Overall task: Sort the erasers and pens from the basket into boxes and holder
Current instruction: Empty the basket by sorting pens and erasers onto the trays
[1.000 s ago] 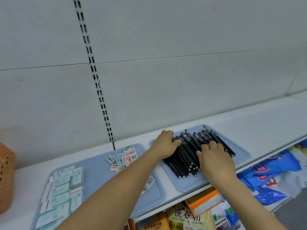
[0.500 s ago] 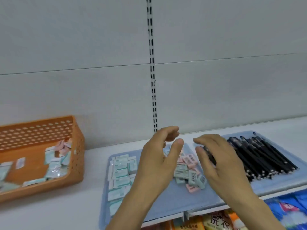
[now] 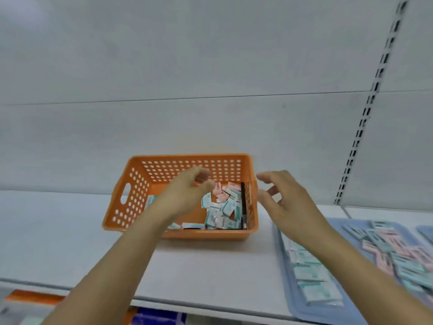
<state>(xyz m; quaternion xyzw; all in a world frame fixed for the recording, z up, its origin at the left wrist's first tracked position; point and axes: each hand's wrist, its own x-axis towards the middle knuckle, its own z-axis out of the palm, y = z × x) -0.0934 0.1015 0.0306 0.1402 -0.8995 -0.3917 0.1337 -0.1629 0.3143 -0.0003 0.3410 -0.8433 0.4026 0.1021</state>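
An orange perforated basket [image 3: 131, 202] stands on the white shelf and holds a pile of green and pink wrapped erasers [image 3: 222, 207] plus one black pen [image 3: 243, 205] along its right wall. My left hand [image 3: 187, 195] hovers over the basket's middle with fingers loosely bent, holding nothing. My right hand [image 3: 283, 202] is just past the basket's right rim, fingers spread and empty. A blue tray [image 3: 285, 273] at the right carries sorted rows of erasers [image 3: 311, 273].
The white shelf [image 3: 58, 235] runs left to right with a grey back wall behind. A slotted upright rail [image 3: 365, 113] stands at the right. A second blue tray's corner [image 3: 425, 233] shows at the far right. Packaged goods lie below the shelf edge.
My view has swung left from the pen tray to the basket. Both hands left the pens and moved over to the basket, empty.
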